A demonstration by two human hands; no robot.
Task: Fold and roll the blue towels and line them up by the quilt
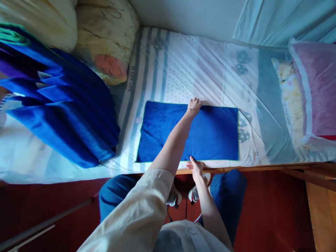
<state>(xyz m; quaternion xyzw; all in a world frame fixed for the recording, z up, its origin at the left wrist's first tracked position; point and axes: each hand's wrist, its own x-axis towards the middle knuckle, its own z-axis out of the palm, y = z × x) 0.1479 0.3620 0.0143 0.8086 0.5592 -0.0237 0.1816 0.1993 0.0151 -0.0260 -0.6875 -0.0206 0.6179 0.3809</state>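
A blue towel (215, 133) with a thin green edge lies flat on the bed in front of me. My left hand (194, 106) reaches across it to the far edge, its fingers curled over that edge in a grip. Close to the near edge is my right hand (195, 167), with its thumb apart from the outstretched fingers. The thumb tip meets the towel's border, while the fingers lie along the bed's front edge. To the left stands a thick pile of folded blue towels (78, 115).
Yellowish pillows (110, 38) sit behind the pile at the back left. On the right, a pink bag-like cushion (317, 87) rests beside a cat-shaped pillow (288, 91). The patterned sheet (194, 63) has wrinkles. The bed's wooden rail (252, 169) runs above my knees.
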